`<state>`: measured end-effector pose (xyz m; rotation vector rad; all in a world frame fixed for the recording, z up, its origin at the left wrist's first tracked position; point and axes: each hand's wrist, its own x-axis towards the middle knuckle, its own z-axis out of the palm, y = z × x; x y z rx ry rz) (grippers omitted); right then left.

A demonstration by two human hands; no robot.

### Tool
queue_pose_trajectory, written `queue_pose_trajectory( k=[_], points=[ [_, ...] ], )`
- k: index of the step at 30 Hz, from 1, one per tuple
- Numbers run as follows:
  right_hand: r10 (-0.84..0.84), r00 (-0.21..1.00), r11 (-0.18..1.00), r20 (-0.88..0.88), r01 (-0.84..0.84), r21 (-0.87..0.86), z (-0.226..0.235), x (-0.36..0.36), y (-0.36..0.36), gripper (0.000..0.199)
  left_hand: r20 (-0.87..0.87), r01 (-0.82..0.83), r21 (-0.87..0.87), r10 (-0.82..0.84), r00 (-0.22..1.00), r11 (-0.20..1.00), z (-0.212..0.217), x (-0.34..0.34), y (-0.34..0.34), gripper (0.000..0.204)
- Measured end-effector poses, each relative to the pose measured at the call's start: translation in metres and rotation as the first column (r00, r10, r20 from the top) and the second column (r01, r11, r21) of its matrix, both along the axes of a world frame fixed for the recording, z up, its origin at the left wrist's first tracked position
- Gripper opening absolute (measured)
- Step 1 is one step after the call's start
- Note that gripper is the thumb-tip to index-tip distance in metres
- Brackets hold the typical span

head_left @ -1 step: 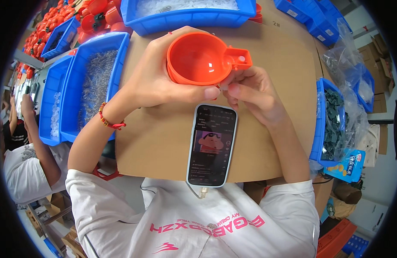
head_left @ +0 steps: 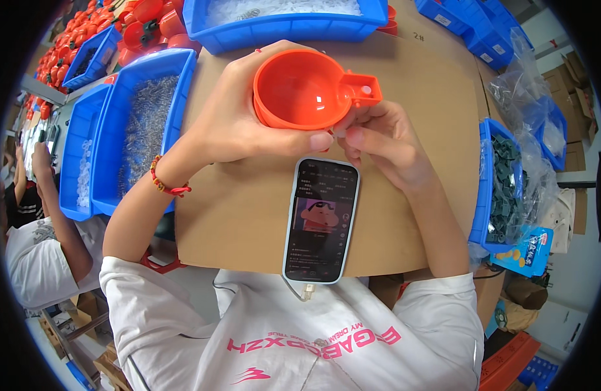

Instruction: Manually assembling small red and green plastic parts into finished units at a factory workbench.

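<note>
A round orange-red plastic cup (head_left: 300,91) with a square-ended side bracket (head_left: 362,91) is held above the table, its open mouth facing up. My left hand (head_left: 238,124) wraps around its left side, with the thumb along the lower wall. A small whitish piece (head_left: 366,90) shows in the bracket. Under that bracket, my right hand (head_left: 382,140) has its fingers curled and pressed against the cup's side; some fingertips are hidden. Just below the hands lies a phone (head_left: 322,221) with a lit screen, a cable plugged into its near end.
Blue bins hold metal springs (head_left: 144,117), small clear parts (head_left: 84,176), white pieces (head_left: 284,8) and dark green parts (head_left: 502,189). Cardboard (head_left: 417,221) covers the table. More red cups (head_left: 144,32) are piled far left. Another person's arm (head_left: 59,208) is at left; plastic bags (head_left: 518,91) hang right.
</note>
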<state>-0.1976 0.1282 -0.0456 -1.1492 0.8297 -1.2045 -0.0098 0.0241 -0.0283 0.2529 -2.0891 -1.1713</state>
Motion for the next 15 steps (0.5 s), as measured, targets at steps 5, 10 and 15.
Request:
queue_pose_trajectory(
  k=[5,10,15],
  points=[
    [0.012,1.0,1.0,0.001,-0.012,-0.013,0.0007,-0.0002,-0.0013,0.013,0.014,0.005,0.038,-0.006,1.0,0.999,0.0031,0.0011,0.0015,0.059],
    [-0.021,0.999,1.0,0.036,0.021,-0.003,-0.001,-0.0015,-0.0023,0.012,0.0,0.003,0.035,-0.003,1.0,0.999,0.0043,0.0012,0.0019,0.06],
    [-0.051,0.997,0.999,0.05,0.05,0.017,0.0005,-0.0015,-0.0019,0.012,0.01,-0.021,0.041,0.02,1.0,0.999,0.0052,0.0027,0.0009,0.062]
  ],
)
